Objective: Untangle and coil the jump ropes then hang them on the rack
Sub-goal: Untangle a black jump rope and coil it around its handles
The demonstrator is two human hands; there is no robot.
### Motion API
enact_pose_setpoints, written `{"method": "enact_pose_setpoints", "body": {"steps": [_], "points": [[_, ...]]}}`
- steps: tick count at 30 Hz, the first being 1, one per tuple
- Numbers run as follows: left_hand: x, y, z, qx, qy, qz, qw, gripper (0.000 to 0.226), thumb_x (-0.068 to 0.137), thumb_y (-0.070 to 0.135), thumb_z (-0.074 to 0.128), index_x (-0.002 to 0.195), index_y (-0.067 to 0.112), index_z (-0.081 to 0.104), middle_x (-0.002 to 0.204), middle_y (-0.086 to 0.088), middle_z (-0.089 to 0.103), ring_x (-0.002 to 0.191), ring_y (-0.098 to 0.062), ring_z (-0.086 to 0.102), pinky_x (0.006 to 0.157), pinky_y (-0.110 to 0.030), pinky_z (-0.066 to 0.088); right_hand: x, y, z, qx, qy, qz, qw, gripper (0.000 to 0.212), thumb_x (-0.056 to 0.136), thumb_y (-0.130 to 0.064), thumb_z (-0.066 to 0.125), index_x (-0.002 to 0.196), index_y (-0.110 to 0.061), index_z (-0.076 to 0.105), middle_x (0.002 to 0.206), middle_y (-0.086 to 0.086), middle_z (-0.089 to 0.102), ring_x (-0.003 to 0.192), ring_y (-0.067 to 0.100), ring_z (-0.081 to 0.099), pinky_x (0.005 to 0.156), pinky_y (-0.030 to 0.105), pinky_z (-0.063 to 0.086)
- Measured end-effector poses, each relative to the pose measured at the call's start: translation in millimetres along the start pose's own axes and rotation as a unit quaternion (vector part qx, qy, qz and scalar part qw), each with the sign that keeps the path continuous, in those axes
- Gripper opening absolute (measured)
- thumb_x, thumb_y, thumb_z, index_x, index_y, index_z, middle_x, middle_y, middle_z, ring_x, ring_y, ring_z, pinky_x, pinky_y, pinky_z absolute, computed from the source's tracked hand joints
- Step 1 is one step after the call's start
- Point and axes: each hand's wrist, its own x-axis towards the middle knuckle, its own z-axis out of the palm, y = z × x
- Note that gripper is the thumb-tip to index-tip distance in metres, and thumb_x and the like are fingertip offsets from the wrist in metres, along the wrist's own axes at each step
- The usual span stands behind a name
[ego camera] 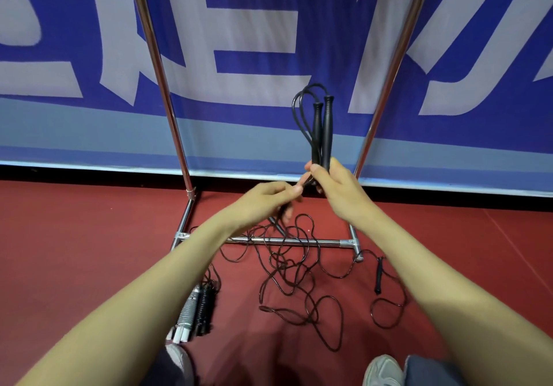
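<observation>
My right hand grips two black jump-rope handles side by side, pointing up, with loops of black cord arching from their tops. My left hand pinches the same rope's cord just left of the right hand, and the cord runs down from it. A tangle of thin black rope lies on the red floor below both hands, draped over the rack's lower bar. A loose black handle lies to the right. The chrome rack's two uprights rise on either side.
A white ribbed handle and a black ribbed handle lie together on the floor by my left shoe. My right shoe is at the bottom edge. A blue and white banner stands right behind the rack.
</observation>
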Motion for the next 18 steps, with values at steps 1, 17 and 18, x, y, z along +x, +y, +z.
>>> {"method": "enact_pose_setpoints", "body": {"steps": [1,17,18], "points": [[-1.9,0.6,-8.5,0.034,0.002,0.014,0.999,0.038,0.094,0.038,0.054,0.097,0.001,0.065,0.063,0.001,0.057,0.065,-0.016,0.052,0.072,-0.031,0.042,0.2,1.0,-4.7,-0.011,0.0,-0.003,1.0,0.021,0.1,-0.035,0.046,0.097,-0.017,0.057,0.088,0.003,0.067,0.076,0.011,0.053,0.079,0.036,0.045],[-17.2,-8.4,-70.7,0.063,-0.08,0.003,0.995,0.029,0.068,0.04,0.077,0.084,0.016,0.074,0.084,-0.008,0.064,0.077,-0.013,0.058,0.075,-0.028,0.044,-49.2,-19.3,-9.8,-0.182,-0.381,-0.079,0.903,0.007,0.098,-0.02,0.046,0.098,-0.019,0.052,0.067,-0.004,0.057,0.066,0.018,0.052,0.07,0.041,0.043],[-15.6,-6.4,-69.7,0.083,-0.085,-0.017,0.993,0.021,0.077,0.034,0.075,0.086,0.014,0.074,0.083,-0.003,0.068,0.077,-0.011,0.062,0.076,-0.027,0.045,-51.2,-17.6,-6.4,-0.238,-0.387,-0.076,0.887,0.007,0.098,-0.024,0.044,0.101,-0.02,0.049,0.068,-0.001,0.056,0.063,0.02,0.048,0.067,0.043,0.042]]}}
